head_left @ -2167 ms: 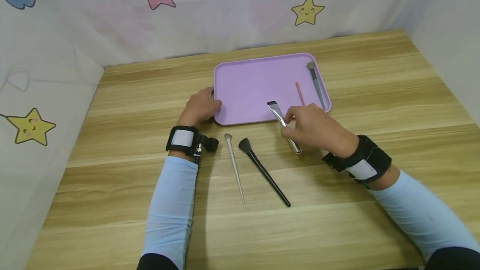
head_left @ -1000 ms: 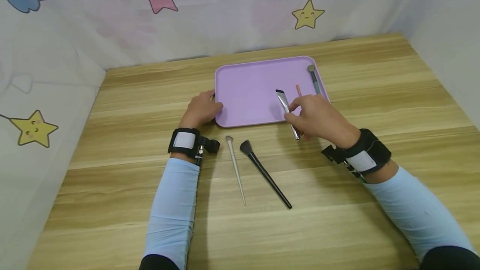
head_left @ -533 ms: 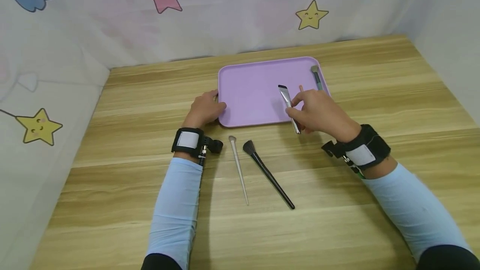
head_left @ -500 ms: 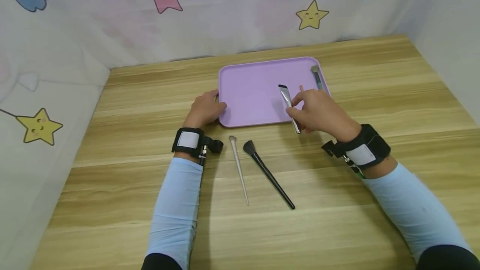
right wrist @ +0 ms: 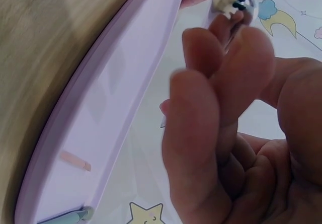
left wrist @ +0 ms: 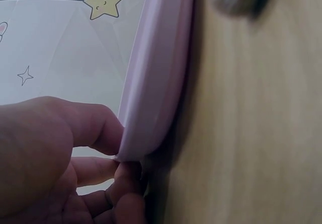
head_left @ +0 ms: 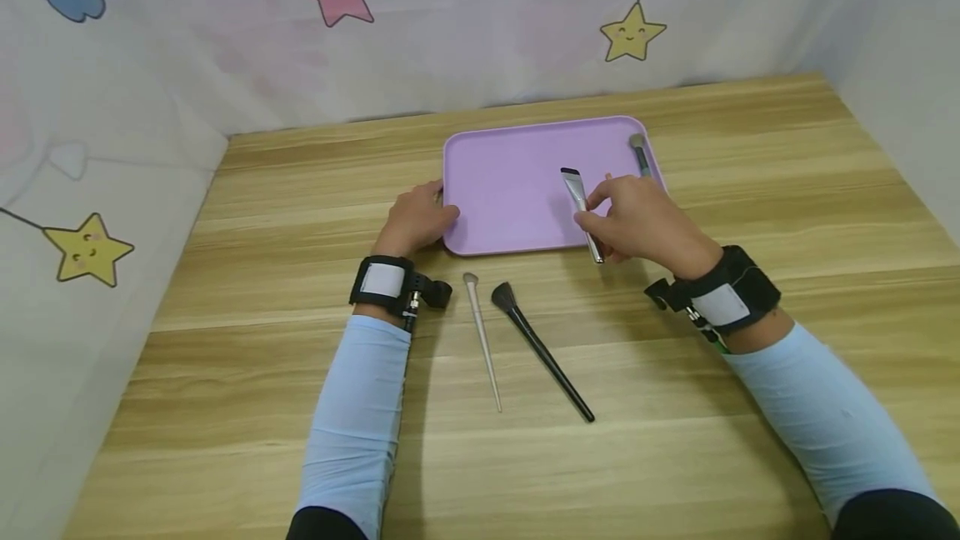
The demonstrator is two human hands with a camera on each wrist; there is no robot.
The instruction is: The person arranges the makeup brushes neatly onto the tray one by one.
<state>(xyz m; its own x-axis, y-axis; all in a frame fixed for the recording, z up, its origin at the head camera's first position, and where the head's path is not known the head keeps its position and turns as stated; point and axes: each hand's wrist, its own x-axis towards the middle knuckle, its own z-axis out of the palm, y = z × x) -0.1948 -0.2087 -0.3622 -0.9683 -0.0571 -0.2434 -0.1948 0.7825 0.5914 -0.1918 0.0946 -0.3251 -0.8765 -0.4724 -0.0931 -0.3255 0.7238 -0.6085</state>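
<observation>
My right hand (head_left: 648,219) pinches a silver makeup brush (head_left: 574,187) with dark, flat bristles, holding it tilted over the front rim of the lilac tray (head_left: 510,182). At the tray's left edge, my left hand (head_left: 416,217) grips the rim; the left wrist view has the thumb on one side and fingers on the other. Inside the tray, at its right end, lies a grey-green makeup brush (head_left: 641,157), partly hidden by my right hand. Beside it is a thin pink stick-like tool (right wrist: 75,161), almost covered in the head view.
On the wooden table (head_left: 247,340), in front of the tray, lie a slim pale makeup brush (head_left: 483,340) and a larger black makeup brush (head_left: 546,354). A white cloth backdrop (head_left: 450,40) with printed stars rises behind the table and along its sides.
My right hand has carried the silver brush forward and slightly right, up over the tray's front edge, then nearly stopped. The left hand keeps its grip. The whole head view has shifted slightly.
</observation>
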